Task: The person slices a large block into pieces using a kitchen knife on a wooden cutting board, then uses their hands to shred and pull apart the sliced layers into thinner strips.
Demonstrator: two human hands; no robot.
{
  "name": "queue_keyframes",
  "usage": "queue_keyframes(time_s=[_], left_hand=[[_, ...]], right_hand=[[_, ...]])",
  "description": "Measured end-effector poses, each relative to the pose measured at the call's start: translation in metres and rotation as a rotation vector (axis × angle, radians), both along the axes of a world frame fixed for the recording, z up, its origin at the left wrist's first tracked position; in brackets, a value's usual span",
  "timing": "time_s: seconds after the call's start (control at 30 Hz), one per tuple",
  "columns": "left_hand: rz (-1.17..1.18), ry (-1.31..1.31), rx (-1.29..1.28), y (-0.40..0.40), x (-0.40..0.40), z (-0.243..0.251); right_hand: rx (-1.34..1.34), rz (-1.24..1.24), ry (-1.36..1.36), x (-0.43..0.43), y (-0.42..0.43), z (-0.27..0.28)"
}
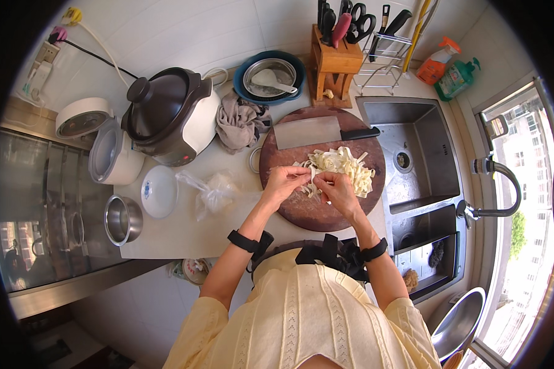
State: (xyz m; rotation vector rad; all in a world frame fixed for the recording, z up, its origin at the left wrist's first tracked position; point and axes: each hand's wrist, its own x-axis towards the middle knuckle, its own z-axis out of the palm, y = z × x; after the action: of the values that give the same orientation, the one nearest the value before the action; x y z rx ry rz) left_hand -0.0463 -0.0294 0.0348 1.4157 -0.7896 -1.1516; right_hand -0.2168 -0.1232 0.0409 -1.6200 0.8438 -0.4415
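A pile of pale flat strips (pixel 346 163), noodles or cut tofu skin, lies on the round wooden chopping board (pixel 300 216). At the pile's left edge, my left hand (pixel 282 183) pinches a strip between thumb and fingers. Close beside it, almost touching, my right hand (pixel 340 190) holds strips at its fingertips; its fingers partly hide them. Behind the pile a cleaver (pixel 307 133) rests flat on the board, its black handle pointing right toward the sink.
Left of the board are a knotted plastic bag (pixel 217 191), a white bowl (pixel 159 191), a steel bowl (pixel 123 220) and an electric cooker (pixel 166 115). A crumpled cloth (pixel 240 122) and a knife block (pixel 334 60) stand behind. The steel sink (pixel 424 138) is at right.
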Motion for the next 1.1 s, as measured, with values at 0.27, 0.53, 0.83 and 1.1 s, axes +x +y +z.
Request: queue_keyframes(time_s=[0.27, 0.53, 0.83, 1.1], left_hand=[[0.039, 0.016, 0.006, 0.001, 0.001, 0.002], [0.254, 0.11, 0.163, 0.007, -0.002, 0.005], [-0.084, -0.075, 0.059, 0.003, 0.0, 0.003], [-0.025, -0.109, 0.002, 0.012, 0.005, -0.002]], right_hand=[[0.033, -0.029, 0.011, -0.001, -0.002, -0.001], [0.138, -0.073, -0.077, -0.003, -0.003, -0.004], [0.201, -0.09, -0.12, 0.002, -0.003, -0.003], [0.135, -0.03, -0.116, -0.004, -0.006, 0.006]])
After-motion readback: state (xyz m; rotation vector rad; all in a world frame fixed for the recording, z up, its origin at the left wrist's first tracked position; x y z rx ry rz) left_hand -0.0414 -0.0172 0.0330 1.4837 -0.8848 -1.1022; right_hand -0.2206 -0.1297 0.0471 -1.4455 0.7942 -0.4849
